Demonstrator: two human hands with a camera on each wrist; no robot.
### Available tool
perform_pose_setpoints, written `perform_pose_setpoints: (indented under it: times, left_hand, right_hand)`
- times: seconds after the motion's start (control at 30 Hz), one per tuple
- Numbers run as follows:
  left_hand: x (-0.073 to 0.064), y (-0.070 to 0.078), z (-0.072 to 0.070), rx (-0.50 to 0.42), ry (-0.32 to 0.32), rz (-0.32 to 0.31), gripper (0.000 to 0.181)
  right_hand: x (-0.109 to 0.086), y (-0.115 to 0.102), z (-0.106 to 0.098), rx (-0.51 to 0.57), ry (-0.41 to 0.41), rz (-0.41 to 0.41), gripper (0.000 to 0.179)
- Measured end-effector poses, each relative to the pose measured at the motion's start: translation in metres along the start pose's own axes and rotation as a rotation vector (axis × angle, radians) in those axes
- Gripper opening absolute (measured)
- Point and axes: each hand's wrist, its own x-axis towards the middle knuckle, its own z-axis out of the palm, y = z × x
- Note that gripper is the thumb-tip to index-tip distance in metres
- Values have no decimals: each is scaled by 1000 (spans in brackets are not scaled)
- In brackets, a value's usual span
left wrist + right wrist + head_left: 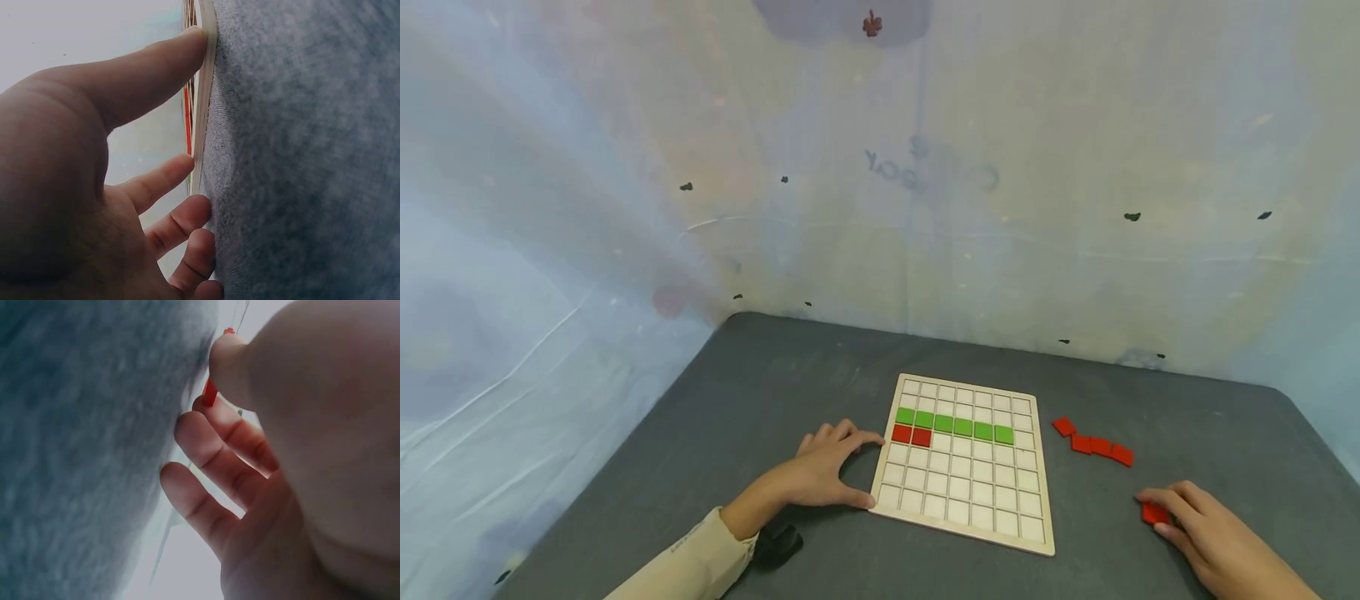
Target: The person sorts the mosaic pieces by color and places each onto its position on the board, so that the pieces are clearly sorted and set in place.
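A pale wooden grid board (958, 487) lies on the dark table in the head view. Across it runs a row of green square tiles (953, 425), with two red tiles (912, 435) just below at the left end. My left hand (823, 471) is at the board's left side, thumb and index finger spread apart and their tips touching its edge (201, 112). To the right of the board, my right hand (1198, 533) pinches a red square tile (1153, 513) between thumb and fingers, close over the table. That tile is partly hidden by the fingers in the right wrist view.
Several loose red tiles (1101, 447) lie between the board and my right hand. A black object (777, 546) is beside the left cuff. The dark grey table (797, 367) ends at a pale hanging sheet (925, 250) behind and to the left.
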Motion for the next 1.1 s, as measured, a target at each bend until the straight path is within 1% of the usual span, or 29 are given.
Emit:
perform_pose_setpoints:
  times: [0.1, 0.23, 0.4, 0.57, 0.7, 0.83, 1.0, 1.1]
  left_hand:
    - [-1, 1, -1, -2, -7, -5, 80]
    - [-2, 2, -2, -6, -12, -6, 79]
    - [0, -2, 1, -1, -8, -10, 78]
    - [0, -1, 0, -12, -4, -8, 79]
    - [1, 0, -1, -4, 1, -8, 79]
    - [1, 1, -2, 0, -4, -14, 79]
    - [1, -1, -1, 0, -13, -19, 78]
    - [1, -2, 0, 3, -14, -24, 78]
  right_hand:
    - [3, -3, 1, -20, -41, 18, 49]
    - [11, -9, 1, -43, -51, 2, 52]
    - [25, -18, 0, -81, -51, -6, 54]
    - [34, -27, 1, -86, -83, 17, 50]
    - [39, -32, 1, -93, -111, 38, 44]
    - [42, -36, 1, -104, -108, 30, 42]
    - [47, -41, 2, -127, -83, 9, 44]
    - [52, -47, 3, -119, -83, 9, 41]
